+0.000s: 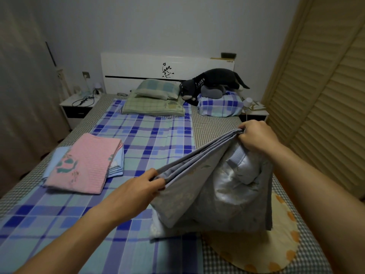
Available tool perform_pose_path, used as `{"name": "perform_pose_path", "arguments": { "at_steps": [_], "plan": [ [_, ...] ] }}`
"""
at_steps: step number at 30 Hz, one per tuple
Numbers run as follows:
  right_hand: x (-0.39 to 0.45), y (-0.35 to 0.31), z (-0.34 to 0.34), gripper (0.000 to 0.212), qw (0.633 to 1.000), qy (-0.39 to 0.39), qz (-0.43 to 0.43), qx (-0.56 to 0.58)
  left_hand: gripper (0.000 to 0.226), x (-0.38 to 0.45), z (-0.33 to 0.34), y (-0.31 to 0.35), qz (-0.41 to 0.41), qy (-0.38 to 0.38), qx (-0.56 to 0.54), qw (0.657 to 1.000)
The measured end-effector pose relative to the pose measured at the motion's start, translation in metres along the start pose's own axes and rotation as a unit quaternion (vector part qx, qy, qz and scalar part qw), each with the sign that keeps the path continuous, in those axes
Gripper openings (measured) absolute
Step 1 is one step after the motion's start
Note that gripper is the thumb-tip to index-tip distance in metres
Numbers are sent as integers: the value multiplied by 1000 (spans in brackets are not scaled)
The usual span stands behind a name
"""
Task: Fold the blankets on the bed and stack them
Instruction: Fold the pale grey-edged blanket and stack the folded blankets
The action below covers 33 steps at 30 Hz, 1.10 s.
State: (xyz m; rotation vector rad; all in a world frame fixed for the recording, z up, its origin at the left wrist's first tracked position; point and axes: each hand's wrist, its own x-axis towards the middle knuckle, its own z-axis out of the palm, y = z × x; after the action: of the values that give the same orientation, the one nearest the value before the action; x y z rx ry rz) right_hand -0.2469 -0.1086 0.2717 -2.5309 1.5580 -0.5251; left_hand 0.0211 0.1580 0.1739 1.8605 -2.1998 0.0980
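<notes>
A grey-blue blanket (pixel 201 198) with a faint floral print is lifted off the bed, its layered top edge stretched between both hands. My left hand (pixel 142 186) grips the nearer corner of that edge. My right hand (pixel 256 137) grips the far corner, higher up. The blanket's lower part sags onto the bed. A folded pink blanket (pixel 85 165) lies on a folded light-blue blanket (pixel 116 165) at the left of the bed.
The bed carries a blue plaid sheet (pixel 144 139) over a checked cover. Green pillows (pixel 156 99), a plaid pillow (pixel 219 105) and a dark plush cat (pixel 213 80) lie by the headboard. A cream dotted cloth (pixel 276 240) lies under the blanket. Slatted wardrobe doors (pixel 325 107) stand right.
</notes>
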Motion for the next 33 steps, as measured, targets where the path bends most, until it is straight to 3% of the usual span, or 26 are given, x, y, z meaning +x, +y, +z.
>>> {"name": "perform_pose_path", "arguments": {
  "at_steps": [3,6,9,11,14,17,22,24,26,27,29,31,33],
  "plan": [
    [0,0,-2,27,1000,10,3,-1,31,-3,3,-8,-7,-10,-10,1000],
    [3,3,-11,30,1000,5,10,6,18,-4,4,-18,-19,26,24,999],
    [3,1,-15,31,1000,8,-12,-9,43,1,-1,-25,-40,38,40,998],
    [1,0,-13,34,999,38,-24,-24,38,6,-14,-28,-27,109,-3,994],
    [-7,11,-4,32,997,42,-49,-45,11,10,-34,-36,0,220,-43,975],
    [-17,28,10,28,996,10,-72,-50,30,11,-37,-32,-19,268,-105,957],
    [-38,54,36,15,992,-51,-96,-62,28,13,-29,-18,-76,294,-237,923],
    [-54,63,41,18,990,-82,-107,-47,54,8,-28,-19,-110,222,-323,914],
    [-80,68,55,17,973,-206,-108,-15,90,-3,-12,-27,-168,28,-336,926],
    [-98,69,67,17,944,-308,-122,-10,93,-12,5,-30,-189,-83,-307,929],
    [-141,62,105,23,839,-518,-161,-24,65,-37,50,-28,-188,-299,-211,912],
    [-185,53,151,23,720,-670,-181,-18,33,-64,95,-18,-149,-504,-142,839],
    [-216,46,189,26,640,-752,-159,4,31,-86,130,-11,-130,-643,-147,740]
  ]
}}
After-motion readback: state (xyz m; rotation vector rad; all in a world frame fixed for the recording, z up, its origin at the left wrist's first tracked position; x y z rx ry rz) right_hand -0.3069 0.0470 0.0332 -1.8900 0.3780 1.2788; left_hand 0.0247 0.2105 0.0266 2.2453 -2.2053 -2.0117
